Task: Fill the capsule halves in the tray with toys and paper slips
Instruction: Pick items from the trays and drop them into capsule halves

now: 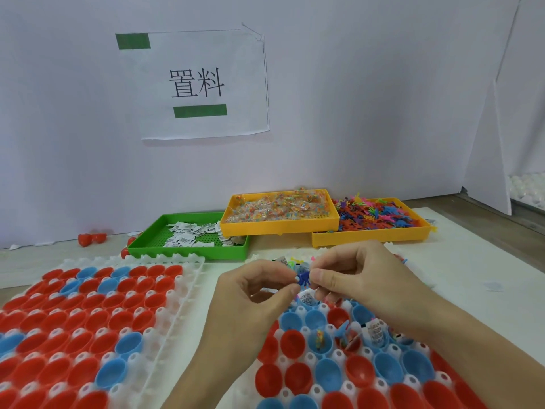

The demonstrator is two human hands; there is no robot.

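While the left tray (88,320) sits unfilled | left hand (250,293) and right hand (354,276) both pinch a blue toy (303,278), seemingly untangling it | held above the near-right tray (339,358), ready to drop | supply bins (280,222) far

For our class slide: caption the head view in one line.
Both hands pinch a small blue toy above a tray of capsule halves.
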